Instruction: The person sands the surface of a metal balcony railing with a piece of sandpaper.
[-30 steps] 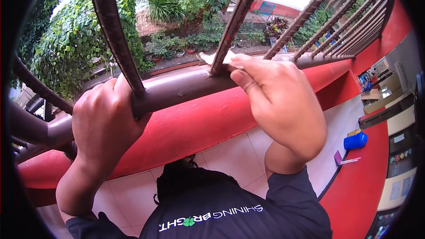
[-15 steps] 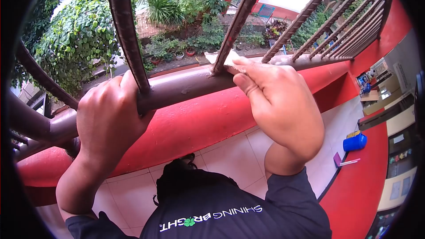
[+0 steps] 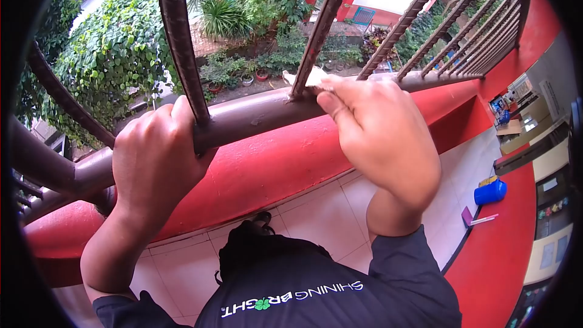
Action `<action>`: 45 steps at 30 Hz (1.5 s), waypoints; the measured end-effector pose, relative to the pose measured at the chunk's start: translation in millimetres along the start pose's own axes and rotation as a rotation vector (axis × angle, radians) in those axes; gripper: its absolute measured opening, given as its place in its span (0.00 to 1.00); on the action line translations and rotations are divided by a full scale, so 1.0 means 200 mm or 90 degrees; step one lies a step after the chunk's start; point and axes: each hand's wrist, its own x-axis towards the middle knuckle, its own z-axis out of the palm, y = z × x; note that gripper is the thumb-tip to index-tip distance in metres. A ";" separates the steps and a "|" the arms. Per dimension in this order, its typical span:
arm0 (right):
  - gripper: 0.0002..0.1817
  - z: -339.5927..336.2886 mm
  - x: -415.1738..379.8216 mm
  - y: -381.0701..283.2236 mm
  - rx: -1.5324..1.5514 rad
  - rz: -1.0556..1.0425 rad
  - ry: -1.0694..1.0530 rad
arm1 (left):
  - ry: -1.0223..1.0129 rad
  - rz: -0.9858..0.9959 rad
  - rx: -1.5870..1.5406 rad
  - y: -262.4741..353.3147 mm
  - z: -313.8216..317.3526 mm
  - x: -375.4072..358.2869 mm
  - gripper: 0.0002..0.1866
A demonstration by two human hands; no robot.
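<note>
My left hand (image 3: 156,146) is wrapped around the thick brown metal rail (image 3: 255,116), right beside the foot of an upright twisted bar (image 3: 180,36). Farther right, my right hand (image 3: 385,136) pinches a thin off-white piece (image 3: 314,78) that looks like folded cloth or paper. That piece lies against the base of the second upright bar (image 3: 326,27), just above the rail, and pokes out on the bar's left side. Its other end is hidden under my fingers.
A red ledge (image 3: 273,173) runs below the rail, above a pale tiled floor (image 3: 313,215). More twisted bars (image 3: 440,33) continue to the right. Beyond the railing are leafy plants (image 3: 121,54). A blue container (image 3: 490,192) stands on the right by a red strip.
The view has shifted slightly, so the rail and bars appear a little farther right on the left side. My left hand keeps its grip; my right hand stays at the second bar with the off-white piece.
</note>
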 end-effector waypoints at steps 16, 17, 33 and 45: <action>0.17 0.02 -0.04 0.06 0.006 -0.025 0.068 | 0.004 0.000 0.012 -0.01 0.01 0.00 0.19; 0.17 0.04 0.00 0.08 0.005 -0.027 0.063 | 0.011 0.004 0.000 -0.01 0.01 0.00 0.19; 0.14 0.04 0.01 0.04 0.050 0.037 0.046 | 0.028 0.019 -0.010 -0.01 0.01 -0.01 0.19; 0.16 0.04 -0.05 0.04 0.010 -0.012 0.071 | -0.006 -0.001 0.009 -0.01 0.00 0.00 0.19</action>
